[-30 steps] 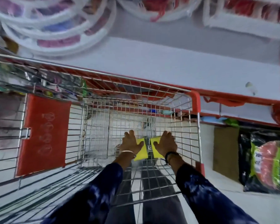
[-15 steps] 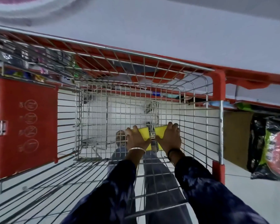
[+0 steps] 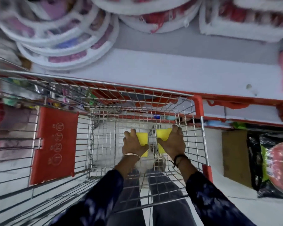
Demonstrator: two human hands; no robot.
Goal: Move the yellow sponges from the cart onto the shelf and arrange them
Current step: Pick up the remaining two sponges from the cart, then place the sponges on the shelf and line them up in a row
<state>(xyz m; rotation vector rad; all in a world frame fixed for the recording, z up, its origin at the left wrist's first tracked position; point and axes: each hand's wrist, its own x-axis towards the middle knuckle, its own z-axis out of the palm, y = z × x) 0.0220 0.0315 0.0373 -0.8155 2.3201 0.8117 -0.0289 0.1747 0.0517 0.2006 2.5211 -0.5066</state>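
Observation:
Both my hands are down inside the wire cart, each gripping a yellow sponge. My left hand wraps one yellow sponge from the left side. The other yellow sponge is held from the right by my right hand. The two sponges are side by side with a small gap between them, above the cart's wire floor. The white shelf with its red front edge runs just beyond the cart's far rim.
Round white-rimmed packs are stacked at the back left of the shelf, more white packs at the back right. A red child-seat flap stands in the cart's left part. Bagged goods and a brown box sit low right.
The view has tilted up, so the shelf's stacked packs show again. Both hands have lifted a little with the sponges, which now show more yellow between the fingers.

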